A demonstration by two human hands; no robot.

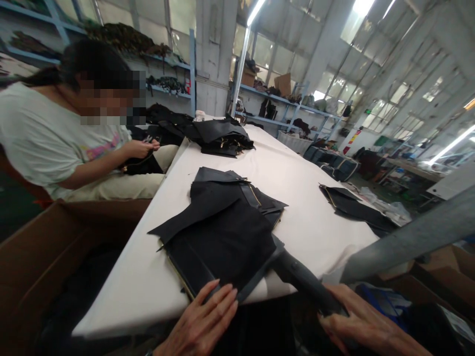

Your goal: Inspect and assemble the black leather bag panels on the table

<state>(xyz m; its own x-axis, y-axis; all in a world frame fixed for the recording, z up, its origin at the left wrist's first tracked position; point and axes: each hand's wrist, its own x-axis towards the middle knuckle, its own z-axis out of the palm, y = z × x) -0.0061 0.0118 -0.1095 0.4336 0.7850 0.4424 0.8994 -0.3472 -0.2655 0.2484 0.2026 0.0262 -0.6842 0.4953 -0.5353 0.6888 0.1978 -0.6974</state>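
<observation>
A stack of black fabric pieces (pixel 218 232) with gold zippers lies on the white table (pixel 297 168), reaching its near edge. My left hand (pixel 202 321) rests flat with fingers stretched out on the near edge of that stack. My right hand (pixel 361 324) lies at the bottom right, its fingers on a dark strap-like piece (pixel 300 277) that hangs from the stack over the table edge. Whether the right fingers grip the strap I cannot make out.
A seated person in a white shirt (pixel 40 133) works at the left on dark pieces. More black pieces lie in a pile at the far end (pixel 218 136) and at the right edge (pixel 356 207). A brown cardboard box (pixel 44 257) stands at the left, a grey metal post (pixel 411 237) at the right.
</observation>
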